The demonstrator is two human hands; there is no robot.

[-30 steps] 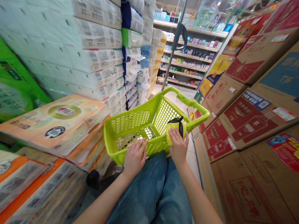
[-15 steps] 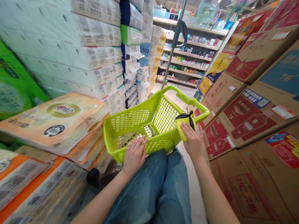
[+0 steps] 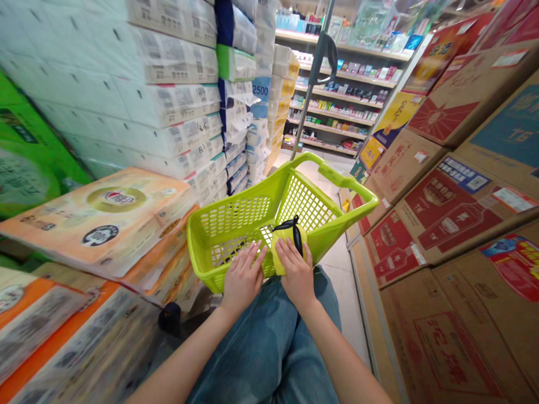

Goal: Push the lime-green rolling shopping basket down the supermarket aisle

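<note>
**Both my hands are at the near rim of my lime-green shopping basket [image 3: 232,224], with a yellow pouch [image 3: 281,248] under the right.**

My right hand [image 3: 296,276] holds the pouch from above, fingers spread over it, just inside the rim, its black strap [image 3: 297,236] on top. My left hand [image 3: 244,277] lies on the rim beside it, fingers spread; I can't tell whether it grips. Both forearms reach in over my jeans [image 3: 261,358]. Left of the basket stand tissue packs [image 3: 166,106], one labelled "2500" [image 3: 261,90], with an orange-edged pack [image 3: 101,217] nearest. Right of it are cardboard cartons [image 3: 458,218] printed with red bottles, one panel reading "T6" [image 3: 505,135]; the rest is Chinese I can't read. Store shelves [image 3: 342,103] stand beyond it.
</note>
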